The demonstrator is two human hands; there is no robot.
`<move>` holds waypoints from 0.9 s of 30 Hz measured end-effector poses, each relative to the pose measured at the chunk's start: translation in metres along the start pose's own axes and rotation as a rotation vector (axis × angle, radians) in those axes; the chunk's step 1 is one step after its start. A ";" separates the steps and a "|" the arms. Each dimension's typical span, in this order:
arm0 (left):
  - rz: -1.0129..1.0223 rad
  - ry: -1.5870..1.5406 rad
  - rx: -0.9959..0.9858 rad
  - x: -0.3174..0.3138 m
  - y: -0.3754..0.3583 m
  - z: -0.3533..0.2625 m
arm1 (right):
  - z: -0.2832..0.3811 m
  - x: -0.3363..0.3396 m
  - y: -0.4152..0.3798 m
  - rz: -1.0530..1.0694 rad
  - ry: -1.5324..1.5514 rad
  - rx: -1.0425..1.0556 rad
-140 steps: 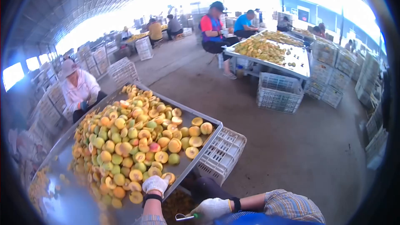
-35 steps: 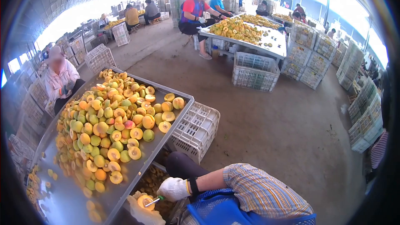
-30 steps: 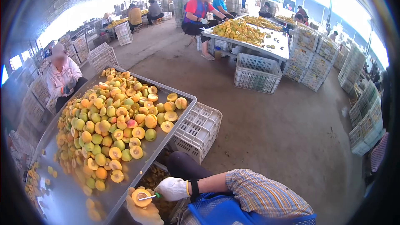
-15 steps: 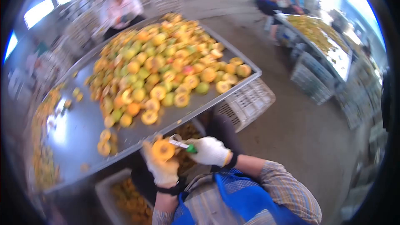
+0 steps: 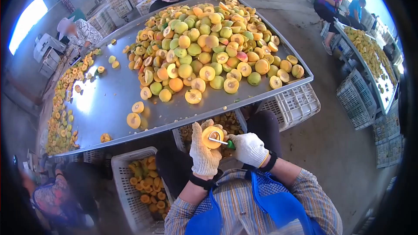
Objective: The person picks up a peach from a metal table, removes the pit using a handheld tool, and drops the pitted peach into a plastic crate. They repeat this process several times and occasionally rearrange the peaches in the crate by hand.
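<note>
In my gloved left hand rests a halved yellow peach, its cut face turned up toward me. My gloved right hand is closed round the green handle of a coring tool. The tool's thin metal end lies in the hollow at the middle of the peach half. Just beyond my hands is a metal table bearing a large heap of whole and halved peaches. Two peach halves lie near its front edge.
A white crate with peach halves stands left of my legs. Another crate with fruit pieces sits below my hands. An upturned-looking white crate is at the table's right. Co-workers sit around this table and a second table.
The view has shifted, so the table and heap sit differently in frame. The coring tool's metal end, earlier at the peach half's upper right edge, is now in its middle.
</note>
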State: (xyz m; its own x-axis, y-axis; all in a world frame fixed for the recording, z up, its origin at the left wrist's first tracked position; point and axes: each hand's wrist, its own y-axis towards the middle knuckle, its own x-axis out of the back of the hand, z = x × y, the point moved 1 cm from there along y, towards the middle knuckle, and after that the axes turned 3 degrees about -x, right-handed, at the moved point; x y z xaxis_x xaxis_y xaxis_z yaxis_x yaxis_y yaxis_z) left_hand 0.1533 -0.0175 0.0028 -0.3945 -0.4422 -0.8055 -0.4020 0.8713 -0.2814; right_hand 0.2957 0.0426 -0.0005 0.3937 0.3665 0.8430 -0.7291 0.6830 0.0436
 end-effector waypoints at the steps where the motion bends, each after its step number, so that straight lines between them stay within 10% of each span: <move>1: -0.017 -0.009 -0.006 0.001 -0.001 0.001 | -0.001 -0.004 -0.001 -0.005 0.051 0.026; 14: -0.075 0.194 0.021 -0.005 -0.010 -0.010 | -0.011 -0.015 -0.003 0.272 0.100 0.064; 21: 0.309 0.146 -0.057 -0.007 0.004 -0.028 | 0.015 -0.003 0.004 0.351 0.263 -0.062; 24: 0.018 0.476 -0.147 -0.003 0.007 -0.026 | 0.001 -0.007 0.020 0.113 0.012 0.068; 27: 0.123 0.463 -0.127 -0.001 0.007 -0.031 | 0.007 -0.009 0.015 0.369 0.181 -0.038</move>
State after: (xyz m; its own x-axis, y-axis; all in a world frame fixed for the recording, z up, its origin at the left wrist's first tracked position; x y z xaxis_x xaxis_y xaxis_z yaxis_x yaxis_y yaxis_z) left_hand 0.1254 -0.0179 0.0174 -0.7597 -0.4105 -0.5043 -0.4151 0.9031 -0.1098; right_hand 0.2775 0.0446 -0.0038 0.2044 0.6938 0.6906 -0.8197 0.5069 -0.2666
